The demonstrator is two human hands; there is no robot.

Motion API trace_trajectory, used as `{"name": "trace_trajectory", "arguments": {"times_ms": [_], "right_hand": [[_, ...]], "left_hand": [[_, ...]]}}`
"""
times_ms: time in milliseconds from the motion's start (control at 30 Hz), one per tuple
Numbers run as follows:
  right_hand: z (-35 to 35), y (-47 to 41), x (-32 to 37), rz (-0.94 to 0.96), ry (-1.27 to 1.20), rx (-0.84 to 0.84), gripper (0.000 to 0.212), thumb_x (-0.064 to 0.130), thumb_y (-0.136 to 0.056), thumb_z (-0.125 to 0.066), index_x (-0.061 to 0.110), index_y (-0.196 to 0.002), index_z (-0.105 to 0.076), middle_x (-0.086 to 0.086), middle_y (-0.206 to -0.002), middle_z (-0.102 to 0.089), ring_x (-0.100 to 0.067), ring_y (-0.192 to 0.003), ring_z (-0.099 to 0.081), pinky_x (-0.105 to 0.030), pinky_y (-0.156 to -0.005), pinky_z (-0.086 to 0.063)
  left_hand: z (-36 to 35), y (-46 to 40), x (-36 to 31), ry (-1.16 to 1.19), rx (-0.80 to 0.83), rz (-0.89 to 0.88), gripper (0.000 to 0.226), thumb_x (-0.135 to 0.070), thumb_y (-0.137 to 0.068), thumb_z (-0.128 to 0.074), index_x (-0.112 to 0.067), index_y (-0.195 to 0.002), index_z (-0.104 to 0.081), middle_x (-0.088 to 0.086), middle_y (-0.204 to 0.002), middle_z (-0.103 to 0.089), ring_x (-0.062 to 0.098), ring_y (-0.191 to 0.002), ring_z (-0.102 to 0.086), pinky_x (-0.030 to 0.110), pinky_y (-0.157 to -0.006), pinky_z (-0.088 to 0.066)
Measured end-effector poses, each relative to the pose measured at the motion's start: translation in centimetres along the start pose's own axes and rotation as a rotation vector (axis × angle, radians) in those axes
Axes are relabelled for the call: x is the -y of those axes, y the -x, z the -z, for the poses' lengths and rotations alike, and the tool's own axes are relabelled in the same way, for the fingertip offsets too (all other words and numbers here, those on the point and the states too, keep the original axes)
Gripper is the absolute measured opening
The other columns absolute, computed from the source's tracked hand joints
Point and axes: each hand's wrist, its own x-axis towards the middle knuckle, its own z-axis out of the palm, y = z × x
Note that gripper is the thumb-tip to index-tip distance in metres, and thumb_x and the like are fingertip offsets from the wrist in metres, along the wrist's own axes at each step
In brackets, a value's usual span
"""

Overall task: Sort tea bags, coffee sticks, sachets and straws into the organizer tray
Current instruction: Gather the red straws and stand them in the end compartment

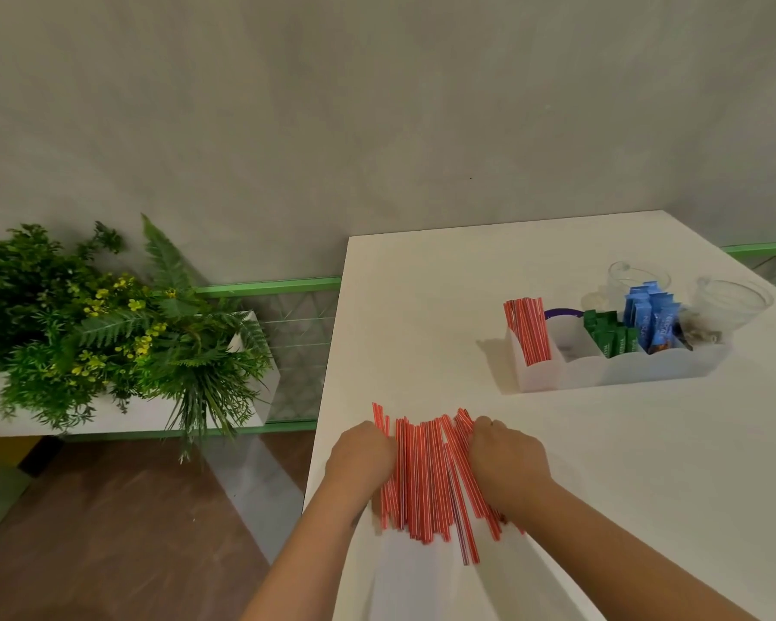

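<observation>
Both hands are down on a loose spread of red straws (426, 477) at the near left edge of the desk (601, 463). The left hand (363, 454) presses the pile's left side and the right hand (507, 459) its right, fingers curled over the outer straws as if squeezing them together. The straws run lengthwise from near to far, lying between the hands. The tray (619, 365) sits far to the right, nearer the right hand, with a bunch of straws (527, 331) already upright in its leftmost compartment.
</observation>
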Motion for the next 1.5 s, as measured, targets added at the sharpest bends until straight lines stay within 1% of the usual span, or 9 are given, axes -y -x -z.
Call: {"name": "trace_trajectory", "arguments": {"times_ms": [133, 233, 367, 633, 800, 1033, 1267, 1400, 1500], "right_hand": [[0.6, -0.5, -0.5, -0.001, -0.117, -0.021, 0.017, 0.021, -0.099, -0.032, 0.013, -0.098, -0.048, -0.001, -0.091, -0.059, -0.018, -0.077, -0.060, -0.028, -0.065, -0.043], [1.2, -1.0, -0.7, -0.001, -0.280, -0.015, 0.029, 0.033, -0.102, -0.026, 0.016, -0.090, -0.046, 0.004, -0.078, -0.052, -0.016, -0.072, -0.056, -0.029, -0.065, -0.042], [2.4, -1.5, 0.3, 0.055, -0.481, 0.000, 0.032, 0.034, -0.102, -0.023, 0.015, -0.091, -0.045, 0.003, -0.077, -0.050, -0.015, -0.073, -0.051, -0.030, -0.067, -0.040], [3.0, -2.2, 1.6, 0.034, -0.698, -0.027, 0.031, 0.028, -0.101, -0.030, 0.022, -0.071, -0.039, 0.004, -0.069, -0.048, -0.010, -0.061, -0.045, -0.025, -0.054, -0.033], [2.9, -2.4, 0.9, -0.060, -0.716, 0.036, 0.034, 0.028, -0.098, -0.040, 0.020, -0.065, -0.044, 0.001, -0.068, -0.050, -0.011, -0.059, -0.047, -0.023, -0.052, -0.032], [5.0, -3.1, -1.9, -0.143, -0.923, 0.251, 0.040, 0.040, -0.094, -0.049, 0.010, -0.078, -0.068, -0.014, -0.090, -0.072, -0.028, -0.094, -0.067, -0.043, -0.093, -0.048], [6.9, -3.7, -3.8, -0.113, -0.605, 0.210, 0.043, 0.046, -0.094, -0.046, 0.012, -0.083, -0.070, -0.006, -0.088, -0.074, -0.020, -0.087, -0.068, -0.034, -0.087, -0.050], [8.4, -4.0, -5.3, -0.121, -0.449, 0.140, 0.041, 0.049, -0.083, -0.060, 0.013, -0.065, -0.057, -0.002, -0.064, -0.065, -0.015, -0.061, -0.058, -0.028, -0.061, -0.046], [9.1, -3.6, -6.4, -0.071, -0.498, -0.024, 0.035, 0.040, -0.076, -0.072, 0.019, -0.096, -0.052, 0.003, -0.085, -0.061, -0.015, -0.073, -0.057, -0.023, -0.059, -0.042]], "left_hand": [[0.6, 0.2, -0.4, 0.119, -0.059, 0.009, 0.032, -0.017, -0.094, -0.042, -0.002, -0.122, -0.049, 0.016, -0.115, -0.062, 0.029, -0.096, -0.060, 0.033, -0.079, -0.047], [0.8, 0.7, -1.0, 0.174, -0.108, -0.052, 0.028, -0.016, -0.097, -0.036, -0.001, -0.120, -0.044, 0.017, -0.113, -0.060, 0.033, -0.103, -0.060, 0.033, -0.078, -0.046], [0.0, 1.5, -2.8, 0.551, -0.093, -0.106, 0.025, -0.017, -0.102, -0.028, -0.008, -0.116, -0.047, 0.010, -0.102, -0.063, 0.016, -0.074, -0.060, 0.025, -0.060, -0.051], [-3.1, 1.4, -5.9, 0.932, 0.116, 0.006, 0.029, -0.026, -0.097, -0.033, -0.015, -0.110, -0.056, 0.010, -0.102, -0.067, 0.026, -0.096, -0.066, 0.045, -0.085, -0.055], [-3.8, 1.5, -6.9, 0.890, 0.045, -0.046, 0.024, -0.017, -0.099, -0.029, -0.014, -0.101, -0.052, 0.011, -0.096, -0.064, 0.023, -0.089, -0.064, 0.039, -0.079, -0.054], [-3.9, 2.4, -8.1, 0.680, 0.026, -0.269, 0.032, -0.031, -0.104, -0.020, -0.020, -0.109, -0.050, 0.002, -0.071, -0.064, 0.011, -0.059, -0.060, 0.023, -0.061, -0.049], [-3.8, 3.0, -9.5, 0.570, 0.136, -0.400, 0.033, -0.033, -0.103, -0.024, -0.021, -0.117, -0.051, -0.010, -0.067, -0.057, 0.003, -0.054, -0.050, 0.007, -0.044, -0.038], [-4.3, 2.8, -10.3, 0.632, 0.181, -0.456, 0.028, -0.022, -0.104, -0.027, -0.019, -0.114, -0.053, -0.012, -0.078, -0.062, 0.002, -0.055, -0.048, 0.009, -0.051, -0.040], [-5.0, 2.6, -11.0, 0.645, 0.212, -0.465, 0.029, -0.017, -0.103, -0.027, -0.022, -0.115, -0.052, -0.010, -0.084, -0.062, 0.003, -0.057, -0.048, 0.012, -0.054, -0.040]]}}
